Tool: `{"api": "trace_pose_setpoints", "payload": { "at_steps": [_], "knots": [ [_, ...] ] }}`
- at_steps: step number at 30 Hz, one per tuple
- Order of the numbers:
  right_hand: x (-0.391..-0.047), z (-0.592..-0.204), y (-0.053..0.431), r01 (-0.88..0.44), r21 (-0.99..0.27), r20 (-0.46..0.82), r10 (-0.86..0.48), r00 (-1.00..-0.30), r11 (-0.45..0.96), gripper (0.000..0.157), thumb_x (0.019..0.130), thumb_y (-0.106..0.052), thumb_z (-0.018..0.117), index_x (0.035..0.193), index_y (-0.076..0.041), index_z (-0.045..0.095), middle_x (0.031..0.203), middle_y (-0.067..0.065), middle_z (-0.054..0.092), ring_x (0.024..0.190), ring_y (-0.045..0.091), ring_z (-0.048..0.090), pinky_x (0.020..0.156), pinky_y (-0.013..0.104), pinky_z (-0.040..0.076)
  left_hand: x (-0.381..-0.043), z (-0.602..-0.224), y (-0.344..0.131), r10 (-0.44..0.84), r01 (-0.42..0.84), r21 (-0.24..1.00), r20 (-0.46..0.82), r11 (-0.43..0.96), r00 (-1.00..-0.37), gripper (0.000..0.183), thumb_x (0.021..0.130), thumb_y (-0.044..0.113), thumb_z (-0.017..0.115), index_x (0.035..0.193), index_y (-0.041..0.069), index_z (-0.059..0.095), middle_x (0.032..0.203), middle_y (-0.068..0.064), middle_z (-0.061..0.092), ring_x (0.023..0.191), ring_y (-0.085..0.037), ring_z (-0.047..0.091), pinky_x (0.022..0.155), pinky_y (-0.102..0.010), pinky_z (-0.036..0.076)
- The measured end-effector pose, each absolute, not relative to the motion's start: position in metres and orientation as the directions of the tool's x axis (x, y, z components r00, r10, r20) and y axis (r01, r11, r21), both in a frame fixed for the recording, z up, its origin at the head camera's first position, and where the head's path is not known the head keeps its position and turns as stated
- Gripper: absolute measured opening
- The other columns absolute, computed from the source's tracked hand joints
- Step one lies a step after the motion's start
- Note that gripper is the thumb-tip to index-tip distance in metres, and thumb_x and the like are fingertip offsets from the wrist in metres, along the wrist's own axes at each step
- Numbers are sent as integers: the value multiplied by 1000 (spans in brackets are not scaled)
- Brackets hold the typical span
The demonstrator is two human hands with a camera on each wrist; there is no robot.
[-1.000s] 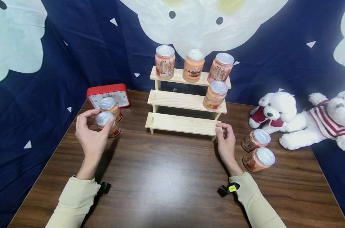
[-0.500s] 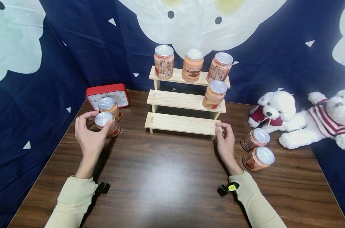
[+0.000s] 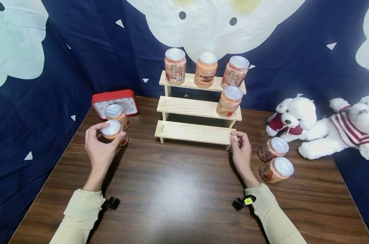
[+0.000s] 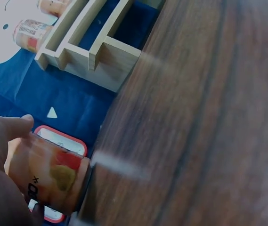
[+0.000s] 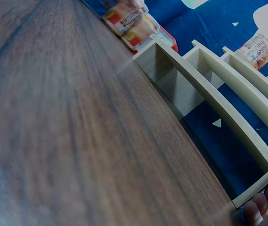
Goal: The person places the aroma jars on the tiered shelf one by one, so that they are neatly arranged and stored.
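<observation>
At the left of the head view, my left hand grips a jar with a silver lid and orange-pink contents between thumb and fingers. The left wrist view shows that jar from the side, its printed label facing the camera. Right behind it stands a second, similar jar. My right hand holds the right end of the lowest step of a three-step wooden shelf; some of its fingers are hidden. Three jars stand on the top step, among them one in the middle. Another jar occupies the middle step's right end.
A red clock stands behind the left-hand jars. To the right are two more jars, one farther back and one nearer. Beyond them sit a small white plush dog and a larger plush bear on the brown table.
My left hand has shifted slightly to the right, and its fingers now close over the jar's lid edge, with the jar tipped a little. My right hand keeps its place on the shelf.
</observation>
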State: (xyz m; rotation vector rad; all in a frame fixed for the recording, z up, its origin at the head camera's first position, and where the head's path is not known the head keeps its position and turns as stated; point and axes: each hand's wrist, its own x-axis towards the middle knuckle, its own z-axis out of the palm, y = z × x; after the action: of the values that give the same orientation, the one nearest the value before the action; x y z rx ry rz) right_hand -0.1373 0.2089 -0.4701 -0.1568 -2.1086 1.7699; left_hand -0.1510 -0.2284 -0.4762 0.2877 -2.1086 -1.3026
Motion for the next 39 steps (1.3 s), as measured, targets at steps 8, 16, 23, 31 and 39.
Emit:
{"api": "trace_pose_setpoints", "payload": {
  "at_steps": [8,16,23,31,39],
  "knots": [
    [-138,-470,210,-146,-968,208,327,-922,202,18,110,3,61,123,15,63,77,-2,50,63,4,48,59,16,42,-151,-483,-228,-490,100,867,367,488,-791,74,72,11,105,134,0,66,115,30,45,112,0,53,91,-15,45],
    [-138,-472,210,-153,-967,214,326,-921,203,18,109,3,61,123,15,63,77,-2,50,64,4,48,59,16,41,-151,-483,-227,-494,105,856,388,506,-778,72,72,12,105,132,0,67,115,31,45,112,5,49,94,-19,42],
    [-137,-471,210,-169,-962,232,318,-919,215,19,109,3,61,123,16,63,77,-2,50,64,3,47,59,16,41,-150,-481,-227,-492,136,855,409,500,-768,70,71,12,106,129,-2,69,115,31,48,112,6,50,96,-22,42],
    [-137,-469,209,-168,-962,231,313,-921,216,18,110,3,61,123,15,64,76,-2,49,64,4,46,59,16,41,-145,-476,-224,-508,180,861,437,476,-743,66,70,8,106,127,-1,73,114,30,52,110,2,57,91,-17,49],
    [-137,-469,209,-166,-960,233,316,-920,225,18,110,2,61,123,15,64,78,-2,49,64,4,47,59,16,42,-138,-464,-210,-477,252,833,500,492,-723,65,66,10,106,123,1,76,113,27,55,107,0,59,87,-14,48]
  ]
}}
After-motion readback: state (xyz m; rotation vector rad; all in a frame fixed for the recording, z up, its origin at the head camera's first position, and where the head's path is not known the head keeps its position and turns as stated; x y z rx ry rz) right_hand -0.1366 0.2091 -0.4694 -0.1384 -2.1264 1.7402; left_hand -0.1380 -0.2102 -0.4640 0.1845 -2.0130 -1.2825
